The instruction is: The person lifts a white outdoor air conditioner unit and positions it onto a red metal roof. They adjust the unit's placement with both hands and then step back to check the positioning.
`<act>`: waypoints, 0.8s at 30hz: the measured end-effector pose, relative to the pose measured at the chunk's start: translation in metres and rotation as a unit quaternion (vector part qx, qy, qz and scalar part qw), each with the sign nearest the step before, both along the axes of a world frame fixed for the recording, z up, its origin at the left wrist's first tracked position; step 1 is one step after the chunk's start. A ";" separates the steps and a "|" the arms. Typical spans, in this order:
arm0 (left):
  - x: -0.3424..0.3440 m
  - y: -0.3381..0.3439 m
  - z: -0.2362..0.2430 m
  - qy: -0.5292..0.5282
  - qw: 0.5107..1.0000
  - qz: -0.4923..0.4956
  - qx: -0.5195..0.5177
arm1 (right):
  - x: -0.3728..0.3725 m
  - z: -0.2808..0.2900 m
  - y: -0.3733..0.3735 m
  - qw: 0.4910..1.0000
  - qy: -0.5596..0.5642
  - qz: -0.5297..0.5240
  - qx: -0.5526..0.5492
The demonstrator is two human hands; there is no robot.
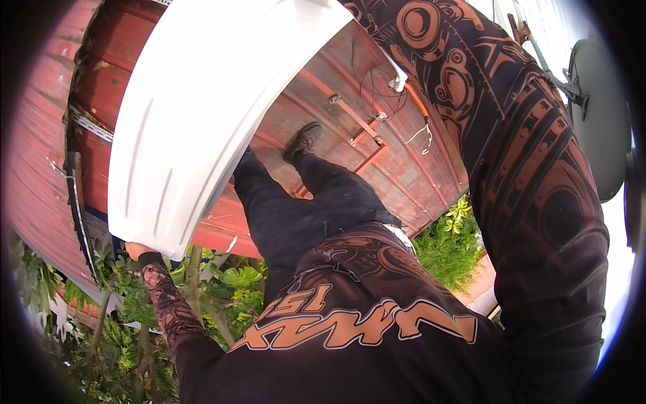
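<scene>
A large white moulded panel (195,101), smooth with a few long shallow grooves, fills the upper left and stands tilted over the red roof. My left hand (138,250) grips its near lower corner, with most of the fingers hidden behind the edge. My right arm in its patterned dark sleeve (531,175) reaches up and across to the panel's far end at the top. The right hand itself does not show. Beside that arm, a white end piece (398,81) joins an orange tube (417,101) with a pale loop of cord below it.
I stand on a sloping red corrugated metal roof (323,128) with an orange metal bracket (370,158) and a loose thin dark cable (380,91) on it. Green plants (235,286) grow along its near edge. A grey dish (599,121) stands at the far right.
</scene>
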State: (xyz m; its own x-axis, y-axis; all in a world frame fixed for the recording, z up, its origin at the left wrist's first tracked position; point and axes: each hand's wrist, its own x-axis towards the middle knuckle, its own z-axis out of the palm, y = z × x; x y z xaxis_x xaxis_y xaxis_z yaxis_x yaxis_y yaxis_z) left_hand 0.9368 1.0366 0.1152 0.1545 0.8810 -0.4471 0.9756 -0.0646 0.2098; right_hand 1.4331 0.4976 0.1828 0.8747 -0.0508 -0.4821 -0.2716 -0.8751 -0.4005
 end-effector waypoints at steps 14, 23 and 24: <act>-0.014 0.023 -0.015 -0.003 1.000 -0.008 -0.009 | 0.001 -0.009 0.006 1.000 -0.014 0.001 -0.012; -0.022 0.048 -0.028 -0.047 0.998 0.038 -0.004 | -0.004 -0.016 -0.002 1.000 0.007 0.013 -0.007; -0.024 0.051 -0.032 -0.034 0.999 0.003 0.006 | -0.005 -0.015 -0.001 1.000 -0.003 0.003 -0.013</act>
